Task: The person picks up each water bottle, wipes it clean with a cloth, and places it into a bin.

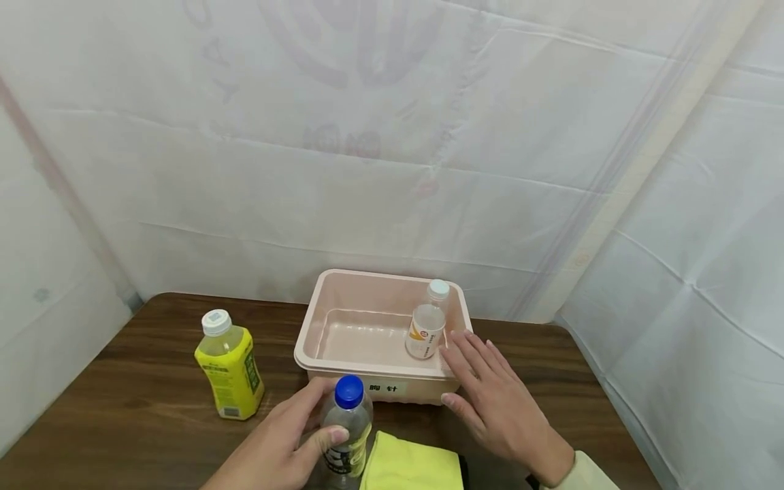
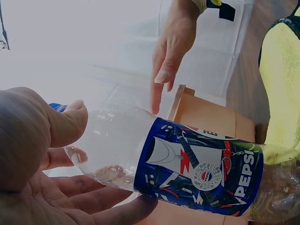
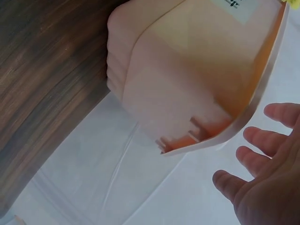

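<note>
My left hand [image 1: 275, 439] grips a clear plastic Pepsi bottle [image 1: 348, 452] with a blue cap, thumb on one side and fingers round the other. Its blue printed label [image 2: 201, 171] faces the left wrist view, and the bottle looks empty. In the head view it stands upright before the pink plastic bin [image 1: 380, 371]. Inside that bin, at its right end, a clear bottle [image 1: 425, 333] with a white cap leans. My right hand [image 1: 499, 401] holds nothing; its fingers extend beside the bin's right rim, apart from it in the right wrist view.
A yellow-labelled bottle [image 1: 233, 374] with a white cap stands left of the bin on the dark wooden table [image 1: 153, 388]. A folded yellow cloth [image 1: 413, 466] lies at the front, right of the Pepsi bottle. White sheeting [image 1: 392, 204] hangs behind and along both sides.
</note>
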Motion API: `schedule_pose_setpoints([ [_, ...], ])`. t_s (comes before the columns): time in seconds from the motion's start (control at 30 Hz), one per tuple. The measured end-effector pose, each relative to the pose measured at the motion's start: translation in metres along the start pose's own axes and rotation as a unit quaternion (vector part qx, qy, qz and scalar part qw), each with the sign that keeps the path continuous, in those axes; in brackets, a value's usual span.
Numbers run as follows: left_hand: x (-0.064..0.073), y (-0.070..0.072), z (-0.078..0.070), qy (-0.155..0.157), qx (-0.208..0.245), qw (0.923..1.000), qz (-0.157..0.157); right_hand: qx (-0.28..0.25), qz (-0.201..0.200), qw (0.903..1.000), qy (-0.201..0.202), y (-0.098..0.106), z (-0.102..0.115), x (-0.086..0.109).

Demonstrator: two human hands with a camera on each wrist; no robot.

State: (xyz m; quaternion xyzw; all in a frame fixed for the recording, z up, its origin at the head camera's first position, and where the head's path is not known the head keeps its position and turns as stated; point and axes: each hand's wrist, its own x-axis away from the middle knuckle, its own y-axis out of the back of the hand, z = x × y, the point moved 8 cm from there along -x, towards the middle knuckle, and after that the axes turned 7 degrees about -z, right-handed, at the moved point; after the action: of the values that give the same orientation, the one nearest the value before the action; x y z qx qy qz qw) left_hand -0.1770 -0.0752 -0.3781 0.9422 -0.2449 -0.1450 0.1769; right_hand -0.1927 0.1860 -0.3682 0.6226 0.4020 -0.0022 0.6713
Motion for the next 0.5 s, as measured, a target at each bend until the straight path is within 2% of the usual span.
schedule_pose_setpoints([
  [0.27,0.0,-0.001,0.0,0.005,0.001,1.0,-0.001,0.001,0.029,0.9985,-0.047,-0.007,-0.019,0.0],
  [0.5,0.0,-0.001,0.0,0.005,0.0,1.0,-0.004,-0.005,0.044,0.997,-0.064,-0.011,-0.029,-0.002],
])
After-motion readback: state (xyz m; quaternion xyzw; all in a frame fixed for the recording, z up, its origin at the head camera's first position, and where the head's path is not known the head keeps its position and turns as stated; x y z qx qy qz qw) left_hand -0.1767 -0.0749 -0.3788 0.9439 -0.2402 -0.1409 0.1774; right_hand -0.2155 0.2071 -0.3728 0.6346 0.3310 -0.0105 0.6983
